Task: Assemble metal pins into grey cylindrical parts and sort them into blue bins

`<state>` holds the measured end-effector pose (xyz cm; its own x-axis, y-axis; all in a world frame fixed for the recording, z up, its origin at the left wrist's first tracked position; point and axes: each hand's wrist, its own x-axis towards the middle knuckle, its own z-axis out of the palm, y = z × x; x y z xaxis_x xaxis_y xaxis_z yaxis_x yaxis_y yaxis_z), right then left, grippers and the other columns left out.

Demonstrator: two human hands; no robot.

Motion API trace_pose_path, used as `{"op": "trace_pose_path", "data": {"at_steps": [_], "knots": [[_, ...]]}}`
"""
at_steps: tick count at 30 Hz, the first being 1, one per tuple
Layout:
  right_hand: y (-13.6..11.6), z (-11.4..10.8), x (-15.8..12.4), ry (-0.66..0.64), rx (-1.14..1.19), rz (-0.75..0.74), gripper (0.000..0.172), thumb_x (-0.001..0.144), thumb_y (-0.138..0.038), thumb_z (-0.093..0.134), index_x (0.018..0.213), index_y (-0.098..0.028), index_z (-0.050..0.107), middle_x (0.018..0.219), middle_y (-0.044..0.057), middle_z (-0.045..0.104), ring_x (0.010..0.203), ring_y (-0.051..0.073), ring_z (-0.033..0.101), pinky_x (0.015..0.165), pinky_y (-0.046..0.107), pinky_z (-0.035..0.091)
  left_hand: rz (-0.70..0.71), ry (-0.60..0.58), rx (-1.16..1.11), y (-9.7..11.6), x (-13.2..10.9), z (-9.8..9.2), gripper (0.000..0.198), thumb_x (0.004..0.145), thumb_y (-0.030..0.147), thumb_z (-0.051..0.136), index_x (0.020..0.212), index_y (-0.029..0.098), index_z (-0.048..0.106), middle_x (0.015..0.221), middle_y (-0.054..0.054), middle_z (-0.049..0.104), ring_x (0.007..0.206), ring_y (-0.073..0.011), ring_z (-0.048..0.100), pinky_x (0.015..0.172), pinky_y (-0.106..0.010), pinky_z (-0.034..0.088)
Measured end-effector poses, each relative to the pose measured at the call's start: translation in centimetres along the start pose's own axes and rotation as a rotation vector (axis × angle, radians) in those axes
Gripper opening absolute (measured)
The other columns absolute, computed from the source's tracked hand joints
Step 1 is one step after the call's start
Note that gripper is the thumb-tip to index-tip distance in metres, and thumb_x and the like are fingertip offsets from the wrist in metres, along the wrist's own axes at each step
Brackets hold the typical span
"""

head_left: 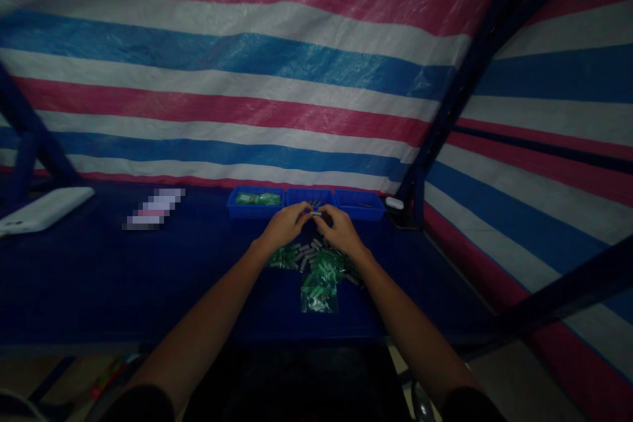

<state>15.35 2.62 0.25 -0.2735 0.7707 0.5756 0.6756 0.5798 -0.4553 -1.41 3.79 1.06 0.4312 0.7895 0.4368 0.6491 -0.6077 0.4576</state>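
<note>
Between my two hands, just in front of the blue bins, is a small silvery cylinder [316, 213]. My left hand [287, 224] pinches its left end with thumb and forefinger. On the other end, the fingers of my right hand [340, 229] are closed in the same way. Below the hands lie several loose metal cylinders [307, 252] in a pile on the blue table. Clear plastic bags [320, 287] with green pieces in them lie over and beside that pile. What exactly the small parts are is too dim to tell.
Three blue bins stand in a row: the left bin [256, 213] holds bagged green pieces, the middle bin [310, 194] a few small parts. At right are a white case [394, 203] and a dark phone-like slab [403, 219]. A white device [47, 210] lies far left.
</note>
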Motion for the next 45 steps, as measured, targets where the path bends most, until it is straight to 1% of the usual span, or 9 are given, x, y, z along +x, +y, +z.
{"op": "trace_pose_path", "data": {"at_steps": [3, 8, 13, 20, 25, 30, 35, 40, 45], "knots": [[0.6, -0.1, 0.1, 0.009, -0.091, -0.019, 0.016, 0.082, -0.032, 0.049, 0.080, -0.019, 0.059, 0.070, 0.001, 0.054, 0.067, 0.014, 0.050, 0.063, 0.024, 0.037, -0.053, -0.063, 0.055, 0.0, -0.3, 0.8, 0.025, 0.088, 0.030, 0.038, 0.107, 0.021, 0.051, 0.091, -0.005, 0.064, 0.083, -0.0192, 0.060, 0.071, -0.028, 0.044], [2.5, -0.3, 1.3, 0.186, -0.255, 0.080, 0.016, 0.081, -0.028, 0.050, 0.088, -0.018, 0.060, 0.081, 0.006, 0.056, 0.081, 0.020, 0.049, 0.075, 0.031, 0.038, 0.062, -0.211, 0.247, 0.1, -0.4, 2.2, 0.036, 0.083, 0.016, 0.041, 0.116, 0.025, 0.049, 0.105, -0.007, 0.057, 0.099, -0.0218, 0.052, 0.083, -0.032, 0.042], [3.3, 0.2, 1.6, 0.199, -0.357, 0.167, 0.024, 0.080, -0.029, 0.052, 0.098, -0.015, 0.061, 0.088, 0.011, 0.057, 0.090, 0.026, 0.043, 0.081, 0.038, 0.036, 0.000, -0.266, 0.354, 0.3, -0.1, 2.3, 0.022, 0.079, 0.021, 0.050, 0.099, 0.025, 0.058, 0.102, -0.006, 0.055, 0.097, -0.0239, 0.050, 0.079, -0.035, 0.043], [2.3, 0.3, 0.2, 0.163, -0.291, 0.096, 0.022, 0.081, -0.030, 0.050, 0.094, -0.016, 0.062, 0.085, 0.010, 0.057, 0.089, 0.025, 0.044, 0.080, 0.038, 0.036, -0.053, -0.157, 0.100, -1.1, 0.4, 2.0, 0.014, 0.084, 0.017, 0.041, 0.088, 0.015, 0.055, 0.091, -0.009, 0.060, 0.089, -0.0205, 0.054, 0.082, -0.033, 0.041], [1.2, 0.2, 0.1, 0.016, -0.183, -0.056, 0.023, 0.079, -0.026, 0.054, 0.100, -0.018, 0.058, 0.082, 0.006, 0.057, 0.084, 0.021, 0.047, 0.077, 0.034, 0.038, -0.125, 0.011, -0.191, -1.0, 0.6, 1.3, 0.020, 0.085, 0.019, 0.037, 0.101, 0.016, 0.048, 0.080, -0.003, 0.060, 0.079, -0.0162, 0.057, 0.075, -0.030, 0.044], [0.0, 0.1, 0.0, -0.028, -0.173, -0.136, 0.016, 0.081, -0.022, 0.051, 0.095, -0.018, 0.057, 0.084, 0.005, 0.057, 0.083, 0.019, 0.048, 0.075, 0.031, 0.038, -0.158, 0.036, -0.385, -1.2, 0.7, 1.2, 0.015, 0.085, 0.022, 0.036, 0.095, 0.018, 0.046, 0.076, 0.001, 0.057, 0.072, -0.0136, 0.059, 0.071, -0.028, 0.046], [-0.4, -0.5, 0.0, -0.025, -0.174, -0.145, 0.016, 0.084, -0.025, 0.048, 0.096, -0.020, 0.057, 0.087, 0.005, 0.057, 0.085, 0.018, 0.049, 0.076, 0.029, 0.038, -0.149, 0.023, -0.434, -1.1, 0.8, 1.3, 0.018, 0.085, 0.032, 0.039, 0.083, 0.017, 0.050, 0.073, -0.001, 0.059, 0.071, -0.0143, 0.058, 0.070, -0.028, 0.046], [0.0, -0.3, 0.3, 0.008, -0.123, -0.076, 0.023, 0.088, -0.027, 0.039, 0.078, -0.019, 0.058, 0.077, 0.003, 0.056, 0.079, 0.016, 0.049, 0.074, 0.028, 0.037, -0.127, 0.013, -0.408, -0.6, 0.7, 1.1, 0.016, 0.080, 0.026, 0.048, 0.092, 0.016, 0.053, 0.078, -0.002, 0.061, 0.075, -0.0145, 0.058, 0.071, -0.028, 0.045], [0.2, -0.1, 0.3, 0.025, -0.079, -0.060, 0.020, 0.087, -0.029, 0.042, 0.080, -0.019, 0.058, 0.077, 0.003, 0.058, 0.076, 0.016, 0.050, 0.072, 0.028, 0.037, -0.121, 0.035, -0.349, -0.3, 0.5, 1.3, 0.019, 0.082, 0.029, 0.045, 0.092, 0.015, 0.052, 0.076, -0.002, 0.062, 0.073, -0.0150, 0.058, 0.069, -0.027, 0.045]]}}
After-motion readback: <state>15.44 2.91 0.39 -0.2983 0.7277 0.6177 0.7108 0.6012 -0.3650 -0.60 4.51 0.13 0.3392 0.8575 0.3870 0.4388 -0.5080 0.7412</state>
